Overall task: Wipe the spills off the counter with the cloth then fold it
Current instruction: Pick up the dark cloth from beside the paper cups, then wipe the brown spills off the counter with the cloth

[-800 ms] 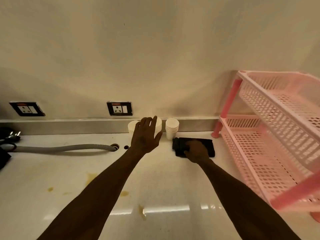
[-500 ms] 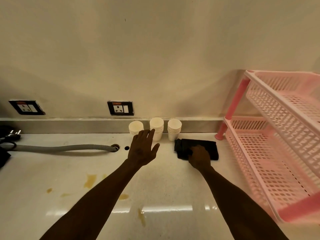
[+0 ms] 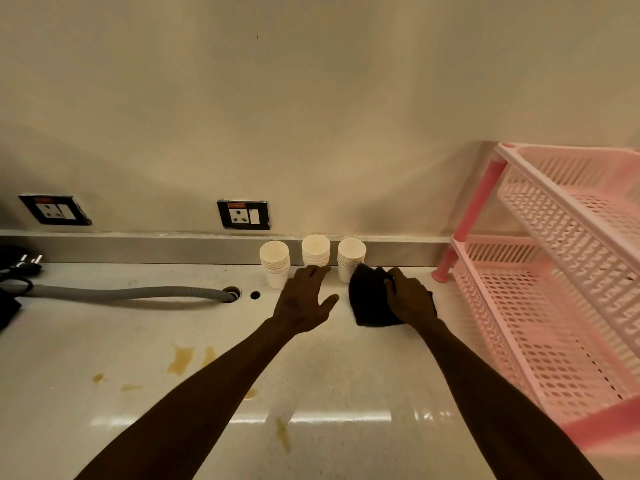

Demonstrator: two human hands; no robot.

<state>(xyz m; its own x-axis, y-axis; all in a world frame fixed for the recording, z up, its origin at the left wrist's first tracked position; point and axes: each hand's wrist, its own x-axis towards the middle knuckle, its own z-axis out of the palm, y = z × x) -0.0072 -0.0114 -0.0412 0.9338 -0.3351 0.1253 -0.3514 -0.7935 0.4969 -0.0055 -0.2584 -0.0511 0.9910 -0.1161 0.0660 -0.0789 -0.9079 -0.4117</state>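
while the brownish spills (image 3: 180, 358) lie untouched across the left and middle of the counter (image 3: 104, 341), the wiping looks not yet begun, and the folding is left after it. at the far left a dark plug and cable (image 3: 20, 268) rest by the wall, and a grey ribbed hose (image 3: 124, 292) runs into a hole in the glossy, pale stone-like top. more stains sit nearer the front edge, thin and dried-looking, one a narrow streak (image 3: 282, 433). three stacks of white paper cups (image 3: 315, 252) stand against the metal back strip. the left hand (image 3: 301, 299) hovers just in front of them, spread wide and flat, holding nothing. just beside it, the right hand (image 3: 410, 299) is closed over the cloth (image 3: 367, 299), a soft, dark, bunched piece resting on the counter near the rightmost cup stack, well apart from the stains. at the far right a pink plastic rack (image 3: 554, 271) with perforated lattice shelves stands empty. my judgement: the cloth must travel left to reach the spills.
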